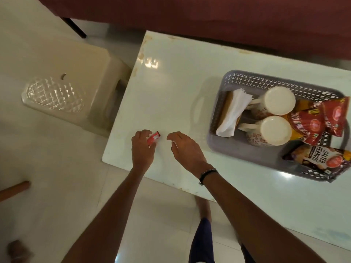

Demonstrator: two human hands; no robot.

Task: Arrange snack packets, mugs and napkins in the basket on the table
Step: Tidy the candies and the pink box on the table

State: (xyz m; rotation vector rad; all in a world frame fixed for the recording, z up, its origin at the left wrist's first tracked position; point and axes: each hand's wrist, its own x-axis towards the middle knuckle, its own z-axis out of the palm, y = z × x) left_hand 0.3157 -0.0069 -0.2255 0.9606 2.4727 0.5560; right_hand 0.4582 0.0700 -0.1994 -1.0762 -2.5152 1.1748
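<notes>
A grey perforated basket [226, 82] stands at the right of the white table [161, 95]. Inside it lie white napkins [232, 112] at the left, two cream mugs [278, 100] [273, 130] upside down in the middle, red snack packets [322, 122] at the right and a salted peanuts packet [321, 158] at the front right. My left hand [142, 149] is near the table's front left corner, fingers closed on a small red packet [153, 139]. Just to its right, my right hand [185, 147] hovers with fingers curled and apart, holding nothing.
A beige plastic stool [62, 86] stands on the tiled floor left of the table. A dark red surface [209, 16] runs along the far side. A wooden stick end [15, 188] shows at the left edge. My leg and foot [203, 215] are below the table's front edge.
</notes>
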